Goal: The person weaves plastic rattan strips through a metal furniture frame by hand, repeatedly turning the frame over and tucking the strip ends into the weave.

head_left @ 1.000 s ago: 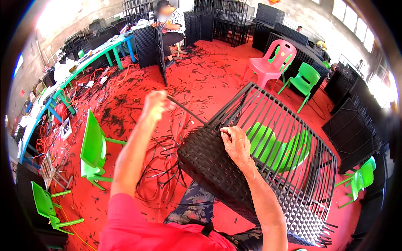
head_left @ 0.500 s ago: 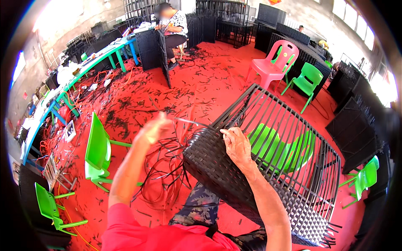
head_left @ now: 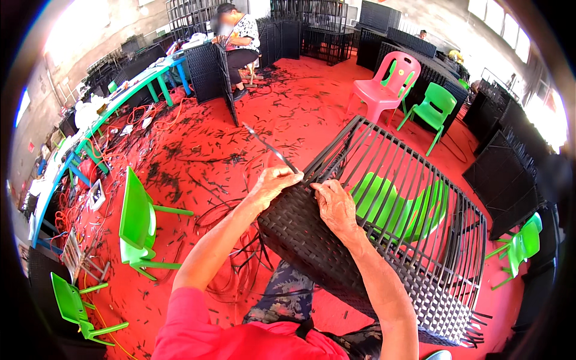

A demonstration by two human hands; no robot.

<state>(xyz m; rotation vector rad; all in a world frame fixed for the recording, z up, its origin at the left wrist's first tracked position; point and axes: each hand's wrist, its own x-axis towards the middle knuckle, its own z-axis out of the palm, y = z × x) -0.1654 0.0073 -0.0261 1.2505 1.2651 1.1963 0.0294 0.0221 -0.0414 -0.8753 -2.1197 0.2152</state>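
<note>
Left hand point(head_left: 272, 184) has come in to the weave point(head_left: 309, 231), fingers pinching a strip point(head_left: 269, 147); right hand point(head_left: 336, 205) curls there, any hold hidden.

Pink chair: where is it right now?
In the head view, the pink chair stands right of centre near the top, just beyond the far end of the black frame, with a green chair to its right.

Two hands point(head_left: 273, 185) point(head_left: 336, 207) at one frame point(head_left: 315, 231); two green chairs point(head_left: 135, 219) point(head_left: 71, 303) left of it, one pink chair point(head_left: 384, 91) beyond.
</note>
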